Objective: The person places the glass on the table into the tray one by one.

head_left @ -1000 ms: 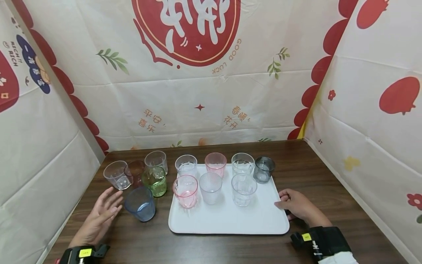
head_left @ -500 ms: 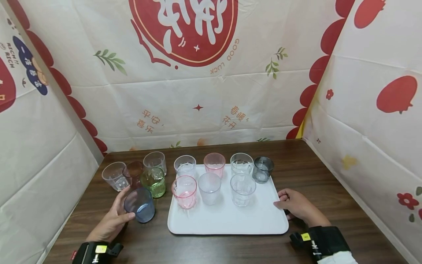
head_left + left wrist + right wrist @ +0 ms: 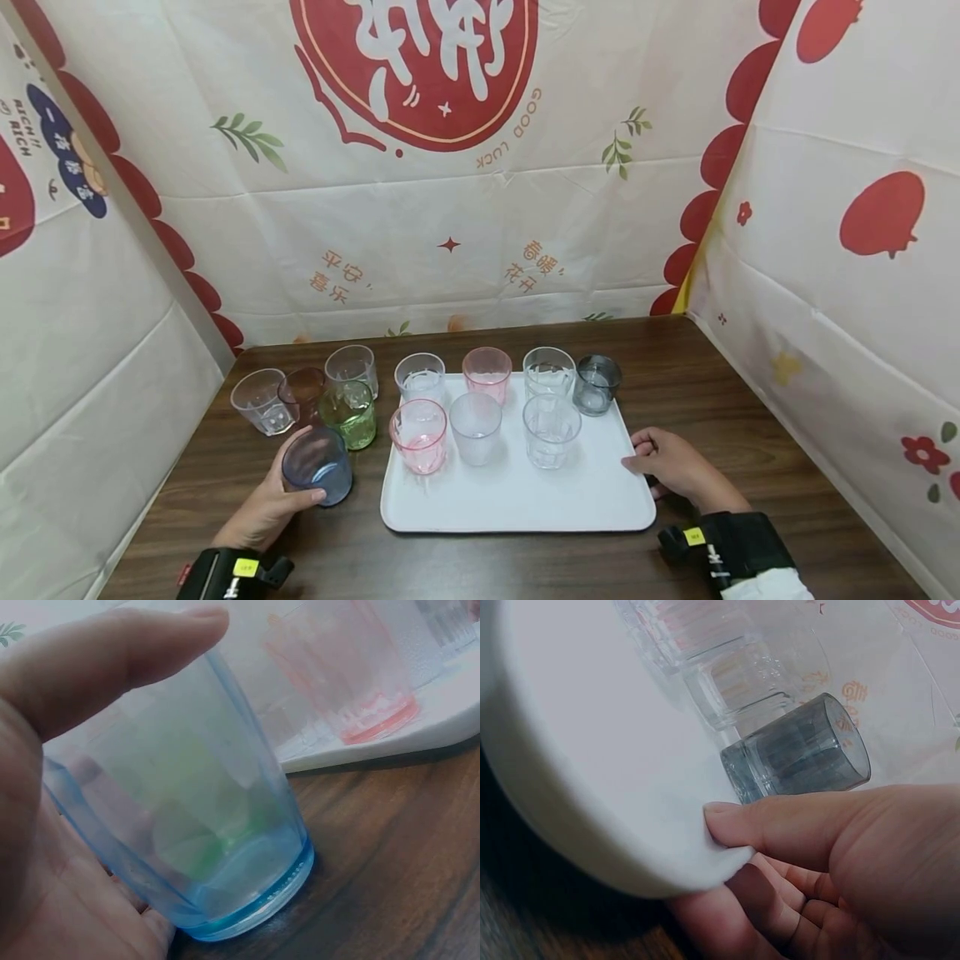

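1. Gripping a blue glass (image 3: 318,462), the left hand (image 3: 258,507) is working at the near left, its thumb lying across the near side and its fingers reaching round the far side: that grip is firmly occupied!
2. The blue glass is sitting at the near end of the left-hand cluster; whether its base is touching the counter (image 3: 352,558) or hovering just above, I'm not able to tell.
3. Over on the other side, the right hand (image 3: 675,467) is pinching the right edge of a white tray (image 3: 517,508), thumb pressing on top and fingers tucking beneath.
4. Just beyond the blue glass, a green glass (image 3: 351,417) is standing close by, with a reddish-brown glass (image 3: 302,396) and two clear glasses (image 3: 262,402) filling out the bunch.
5. Seven more are lining up on the tray! In front, a pink-rimmed glass (image 3: 420,442) is leading two colourless glasses (image 3: 477,432).
6. Behind them, a pink glass (image 3: 488,375) is standing between two transparent glasses (image 3: 422,379), while a smoky grey glass (image 3: 597,387) is holding the far right corner.
7. Beyond the counter, a printed cloth (image 3: 450,200) is hanging as the backdrop, showing a big red emblem (image 3: 420,83).
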`<action>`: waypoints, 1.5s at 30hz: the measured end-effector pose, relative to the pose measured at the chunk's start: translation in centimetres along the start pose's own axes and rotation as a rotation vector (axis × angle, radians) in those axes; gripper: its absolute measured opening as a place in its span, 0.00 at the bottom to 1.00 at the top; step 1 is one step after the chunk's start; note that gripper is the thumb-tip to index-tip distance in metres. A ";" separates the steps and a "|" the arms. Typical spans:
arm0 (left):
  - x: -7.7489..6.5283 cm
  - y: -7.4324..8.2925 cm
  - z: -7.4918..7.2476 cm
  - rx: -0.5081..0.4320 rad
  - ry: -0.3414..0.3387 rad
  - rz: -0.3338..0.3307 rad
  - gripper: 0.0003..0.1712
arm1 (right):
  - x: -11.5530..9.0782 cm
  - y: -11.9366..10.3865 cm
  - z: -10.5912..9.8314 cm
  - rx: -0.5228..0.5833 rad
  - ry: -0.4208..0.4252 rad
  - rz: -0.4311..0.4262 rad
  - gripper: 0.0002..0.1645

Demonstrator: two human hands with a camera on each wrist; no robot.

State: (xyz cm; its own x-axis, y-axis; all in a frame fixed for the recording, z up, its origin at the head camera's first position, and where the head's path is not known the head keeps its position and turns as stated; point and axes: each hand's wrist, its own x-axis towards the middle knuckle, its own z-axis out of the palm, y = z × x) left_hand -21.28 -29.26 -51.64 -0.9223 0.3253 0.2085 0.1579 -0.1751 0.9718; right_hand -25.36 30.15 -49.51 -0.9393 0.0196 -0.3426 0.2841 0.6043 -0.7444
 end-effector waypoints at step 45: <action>0.0 4.3 7.4 0.112 -0.059 -0.174 0.51 | 0.2 0.5 0.1 -0.001 0.007 -0.019 0.33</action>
State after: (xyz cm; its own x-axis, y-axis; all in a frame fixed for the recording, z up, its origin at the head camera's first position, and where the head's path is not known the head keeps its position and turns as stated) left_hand -17.95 -23.14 -46.60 -0.9175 0.3958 0.0391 0.0391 -0.0081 0.9992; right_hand -25.42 30.36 -50.02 -0.9459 0.0141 -0.3242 0.2661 0.6054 -0.7501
